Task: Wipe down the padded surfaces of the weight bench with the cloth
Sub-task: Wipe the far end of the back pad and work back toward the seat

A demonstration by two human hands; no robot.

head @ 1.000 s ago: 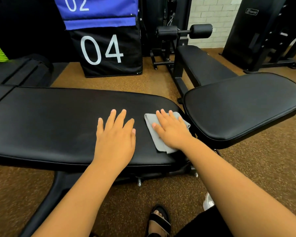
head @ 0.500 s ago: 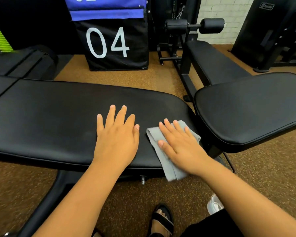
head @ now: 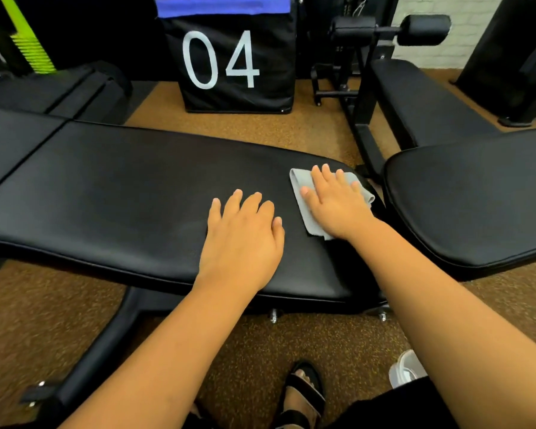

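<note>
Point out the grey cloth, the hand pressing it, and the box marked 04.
grey cloth [head: 300, 181], head view, bare far-left corner.
right hand [head: 334, 209], head view, back of the hand.
box marked 04 [head: 229, 97], head view, black front below the numerals.

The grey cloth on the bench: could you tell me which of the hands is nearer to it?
The right. The right hand lies flat on the cloth, pressing it onto the bench pad. The left hand rests flat on the bare pad beside it, not touching the cloth.

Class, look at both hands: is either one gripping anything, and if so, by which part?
Neither grips. The right hand presses flat on the middle of the grey folded cloth; the left hand rests flat on the black padded bench.
</note>
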